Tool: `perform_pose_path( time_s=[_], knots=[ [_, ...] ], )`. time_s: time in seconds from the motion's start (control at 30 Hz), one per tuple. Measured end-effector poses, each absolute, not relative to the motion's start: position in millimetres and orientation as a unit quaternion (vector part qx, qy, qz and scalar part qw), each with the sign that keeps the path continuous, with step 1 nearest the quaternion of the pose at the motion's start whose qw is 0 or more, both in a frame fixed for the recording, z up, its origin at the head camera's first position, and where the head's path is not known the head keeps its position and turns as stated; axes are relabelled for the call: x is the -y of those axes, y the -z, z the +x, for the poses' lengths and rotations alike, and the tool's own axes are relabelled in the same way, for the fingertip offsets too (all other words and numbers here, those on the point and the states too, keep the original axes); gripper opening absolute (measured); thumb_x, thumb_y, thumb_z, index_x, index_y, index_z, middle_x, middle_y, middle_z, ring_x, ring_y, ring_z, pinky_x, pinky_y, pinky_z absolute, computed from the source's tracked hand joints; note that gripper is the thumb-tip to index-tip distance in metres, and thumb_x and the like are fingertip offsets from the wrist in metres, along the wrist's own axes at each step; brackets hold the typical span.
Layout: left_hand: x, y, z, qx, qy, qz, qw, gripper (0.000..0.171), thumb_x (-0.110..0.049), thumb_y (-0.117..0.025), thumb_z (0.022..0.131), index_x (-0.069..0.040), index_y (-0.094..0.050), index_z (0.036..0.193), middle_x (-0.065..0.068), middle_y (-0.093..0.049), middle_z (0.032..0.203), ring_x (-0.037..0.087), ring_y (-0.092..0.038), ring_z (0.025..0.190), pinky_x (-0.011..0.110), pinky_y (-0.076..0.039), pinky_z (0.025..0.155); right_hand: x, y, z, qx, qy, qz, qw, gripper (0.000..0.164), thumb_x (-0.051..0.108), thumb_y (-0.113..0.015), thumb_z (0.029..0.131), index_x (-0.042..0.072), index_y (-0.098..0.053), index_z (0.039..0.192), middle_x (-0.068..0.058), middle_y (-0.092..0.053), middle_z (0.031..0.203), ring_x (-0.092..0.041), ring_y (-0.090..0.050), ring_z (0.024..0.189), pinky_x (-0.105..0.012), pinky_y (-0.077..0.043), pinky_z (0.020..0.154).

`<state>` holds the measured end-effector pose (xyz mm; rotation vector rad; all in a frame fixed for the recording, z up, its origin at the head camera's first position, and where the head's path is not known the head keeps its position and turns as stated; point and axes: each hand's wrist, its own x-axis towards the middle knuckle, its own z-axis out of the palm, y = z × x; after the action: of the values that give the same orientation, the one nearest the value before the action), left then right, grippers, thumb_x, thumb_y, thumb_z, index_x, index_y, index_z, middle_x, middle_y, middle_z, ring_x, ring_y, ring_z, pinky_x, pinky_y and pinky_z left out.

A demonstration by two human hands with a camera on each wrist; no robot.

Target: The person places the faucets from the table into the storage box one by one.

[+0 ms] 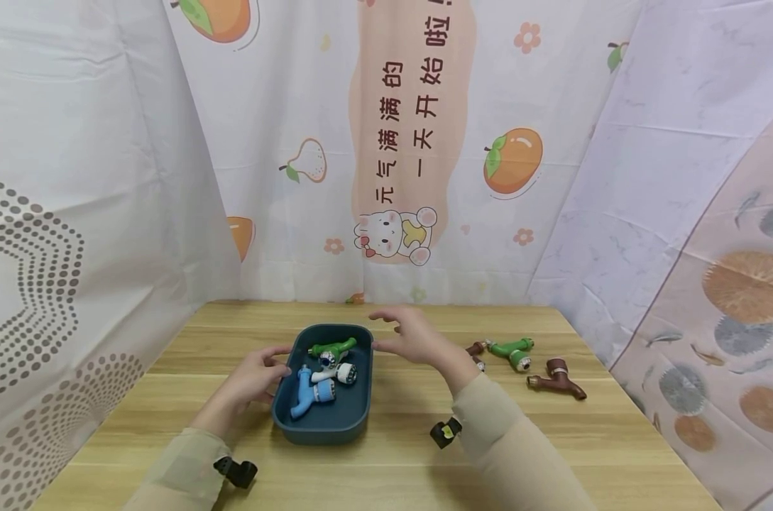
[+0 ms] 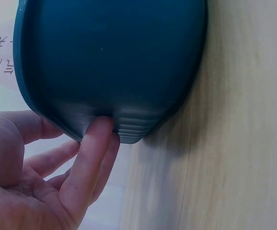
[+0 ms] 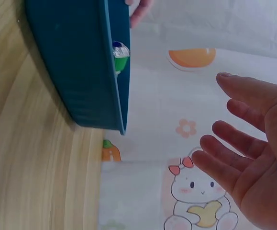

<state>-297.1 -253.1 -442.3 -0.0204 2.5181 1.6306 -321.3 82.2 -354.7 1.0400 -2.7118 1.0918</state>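
A dark teal plastic bin [image 1: 322, 434] stands on the table. Inside lie a blue toy tap [image 1: 306, 399], a white tap [image 1: 346, 373] and a green tap [image 1: 332, 351]. My left hand [image 1: 256, 376] holds the bin's left side, thumb over the rim and fingers against the outer wall [image 2: 124, 57]. Off the right rim, my right hand [image 1: 412, 336] hovers with fingers spread and nothing in it. In the right wrist view its palm [image 3: 267, 182] faces the bin, apart from it.
To the right on the wooden table [image 1: 418, 454] lie a green tap [image 1: 516, 353], a brown tap [image 1: 557, 380] and another brown tap [image 1: 478, 349] partly behind my right wrist. Printed curtains [image 1: 322, 234] enclose the back and both sides.
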Motion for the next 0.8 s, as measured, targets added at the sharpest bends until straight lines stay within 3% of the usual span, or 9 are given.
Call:
perform_pose_path(
  time_s=[0.27,0.47,0.8],
  knots=[
    [253,443,-297,-0.838,-0.540,-0.006,0.072,0.051,-0.012,-0.059,0.099,-0.007,-0.048,0.149,0.021,-0.059,0.120,0.030,-0.062,0.094,0.043,-0.060,0.062,-109,354,-321,0.877,-0.359,0.315,0.056,0.049,0.020,-0.078,0.092,0.009,-0.063,0.136,-0.009,-0.060,0.138,-0.032,-0.053,0.129,-0.046,-0.050,0.102],
    [253,442,-296,-0.839,-0.539,-0.003,0.071,0.051,-0.012,-0.059,0.100,-0.007,-0.048,0.150,0.020,-0.059,0.120,0.031,-0.062,0.095,0.043,-0.060,0.063,-129,355,-323,0.877,-0.361,0.305,0.082,0.049,0.018,-0.080,0.090,0.008,-0.063,0.135,-0.011,-0.060,0.137,-0.034,-0.053,0.130,-0.051,-0.049,0.102],
    [253,441,-295,-0.839,-0.539,-0.003,0.072,0.051,-0.012,-0.059,0.100,-0.006,-0.047,0.150,0.021,-0.059,0.121,0.030,-0.063,0.096,0.044,-0.060,0.064,-155,358,-322,0.880,-0.378,0.274,0.088,0.053,0.020,-0.079,0.091,0.009,-0.060,0.140,-0.012,-0.056,0.143,-0.035,-0.050,0.133,-0.051,-0.047,0.104]
  ],
)
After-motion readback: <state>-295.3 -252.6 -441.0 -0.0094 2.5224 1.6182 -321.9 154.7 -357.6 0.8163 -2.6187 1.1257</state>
